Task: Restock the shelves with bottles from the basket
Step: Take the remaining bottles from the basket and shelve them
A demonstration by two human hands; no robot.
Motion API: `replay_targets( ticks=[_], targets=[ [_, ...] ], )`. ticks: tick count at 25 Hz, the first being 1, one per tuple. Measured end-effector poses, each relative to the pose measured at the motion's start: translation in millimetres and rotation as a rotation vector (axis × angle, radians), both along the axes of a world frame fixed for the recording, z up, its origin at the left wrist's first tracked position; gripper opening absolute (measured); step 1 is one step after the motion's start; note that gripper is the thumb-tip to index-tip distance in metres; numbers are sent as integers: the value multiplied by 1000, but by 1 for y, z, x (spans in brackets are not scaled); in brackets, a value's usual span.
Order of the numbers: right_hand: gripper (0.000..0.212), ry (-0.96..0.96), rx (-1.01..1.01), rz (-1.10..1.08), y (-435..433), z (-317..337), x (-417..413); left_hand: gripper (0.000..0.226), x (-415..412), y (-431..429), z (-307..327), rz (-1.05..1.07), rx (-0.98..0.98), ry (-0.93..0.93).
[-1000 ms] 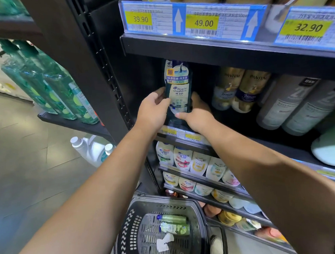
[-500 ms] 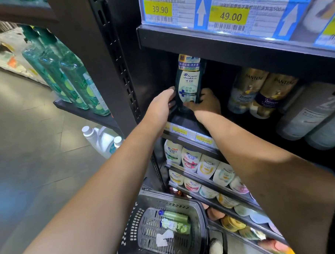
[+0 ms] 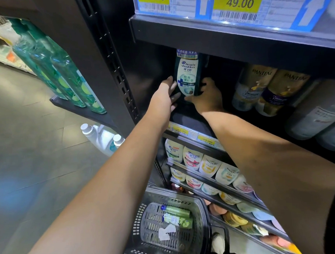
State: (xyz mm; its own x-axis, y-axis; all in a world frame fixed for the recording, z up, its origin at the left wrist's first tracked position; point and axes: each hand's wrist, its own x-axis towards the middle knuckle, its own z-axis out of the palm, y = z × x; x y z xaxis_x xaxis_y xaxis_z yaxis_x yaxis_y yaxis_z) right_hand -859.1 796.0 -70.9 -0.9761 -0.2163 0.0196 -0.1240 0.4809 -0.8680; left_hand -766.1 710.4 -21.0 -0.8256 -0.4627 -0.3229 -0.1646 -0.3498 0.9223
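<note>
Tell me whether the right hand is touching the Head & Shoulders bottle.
Touching. The head view shows the right hand gripping the Head & Shoulders bottle, with its thumb lying across the bottle's lower front edge and no gap between them.

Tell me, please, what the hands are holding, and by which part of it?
The dark shampoo bottle, by its lower body: the right hand grips its bottom right side, while the left hand presses straight fingers against its lower left side.

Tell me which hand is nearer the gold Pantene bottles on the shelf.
Right. The right hand grips the dark shampoo bottle on its side facing the Pantene bottles, a short gap from them. The left hand rests on the bottle's far side, farther away.
</note>
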Motion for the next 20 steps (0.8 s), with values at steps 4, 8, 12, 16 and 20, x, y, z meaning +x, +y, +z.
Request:
replay_targets(
  ticks=[4,8,12,16,20],
  targets=[
    [52,-6,-1,-4,-3,-3,-3,45,-1,-5,0,-12,6,-16],
    [54,-57,-9,-32,-2,-4,-1,41,9,-4,7,-42,-46,-35],
    [54,-95,25,-74,16,-1,15,27,21,-2,9,-92,-182,-64],
    [52,-13,404,37,47,19,54,32,46,-2,8,-216,-560,-67],
    [61,184,665,0,75,24,109,47,75,1,-7,-478,-1064,41]
  ],
)
